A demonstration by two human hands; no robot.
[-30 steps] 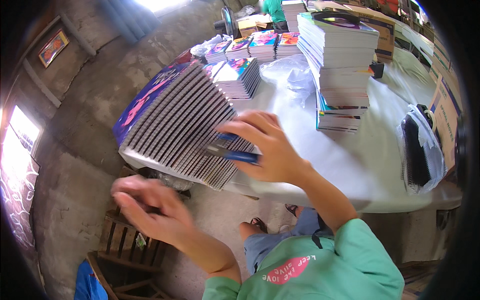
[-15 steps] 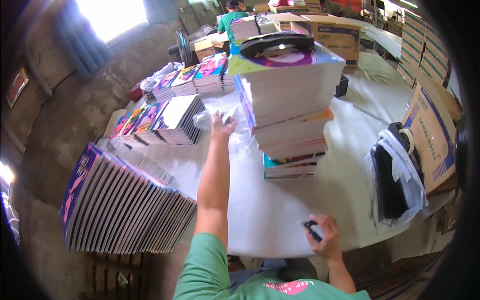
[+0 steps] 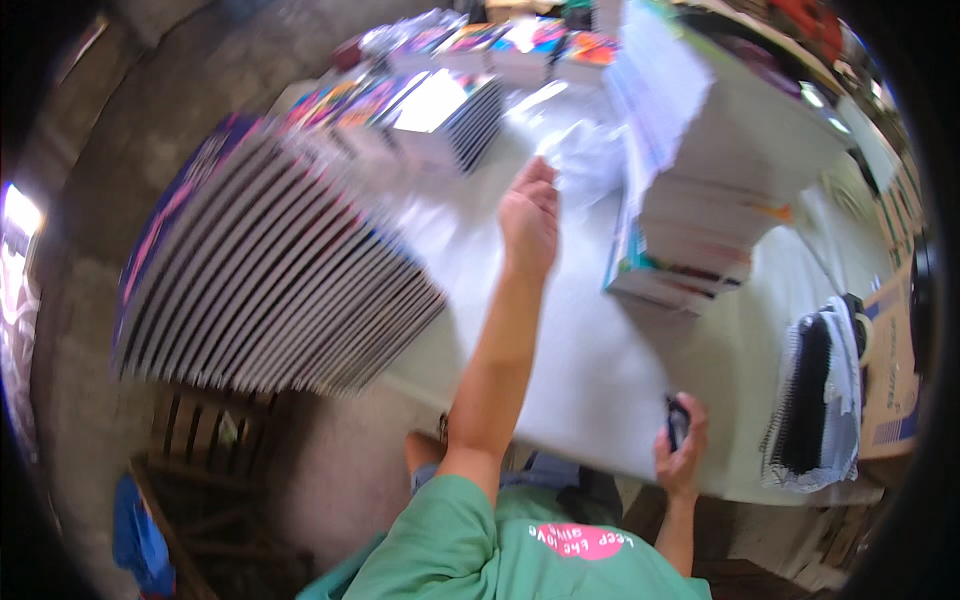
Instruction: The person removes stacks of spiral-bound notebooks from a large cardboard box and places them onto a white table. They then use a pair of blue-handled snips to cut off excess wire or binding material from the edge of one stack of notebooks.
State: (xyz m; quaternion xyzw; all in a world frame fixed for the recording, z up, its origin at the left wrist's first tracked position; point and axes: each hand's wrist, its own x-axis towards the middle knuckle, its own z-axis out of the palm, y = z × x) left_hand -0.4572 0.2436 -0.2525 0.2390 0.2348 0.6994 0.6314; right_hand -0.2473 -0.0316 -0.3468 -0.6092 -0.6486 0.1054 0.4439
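**One hand is by the clear plastic, one hand holds a dark tool**

The biggest thing is the counter (image 3: 580,370), which has a pale cover on top. At its left side is a big stack of notebooks (image 3: 270,265). Its side has lots of light and dark stripes, and the cover at its far left end is purple. To the right of the middle is a tall pile of books (image 3: 715,200). It looks crooked, with some parts poking out past others.

The person wears a green shirt (image 3: 480,550). Smaller piles of bright books (image 3: 445,115) sit at the back, close together. A brown box (image 3: 890,365) is at the right edge, and only part of it shows. Just beside it is a bundle (image 3: 812,400) of black and whitish stuff.

Some clear, crinkly plastic (image 3: 585,155) lies on the counter, between the small piles and the tall pile.

The two hands are well apart. The left hand (image 3: 530,220) reaches far out, right by the plastic, with its fingers bent. It is blurry, so I can't tell if it touches or grips the plastic.

The right hand (image 3: 682,455) is near the front edge of the counter. Its fingers are closed around the smallest thing, a dark tool (image 3: 677,424).
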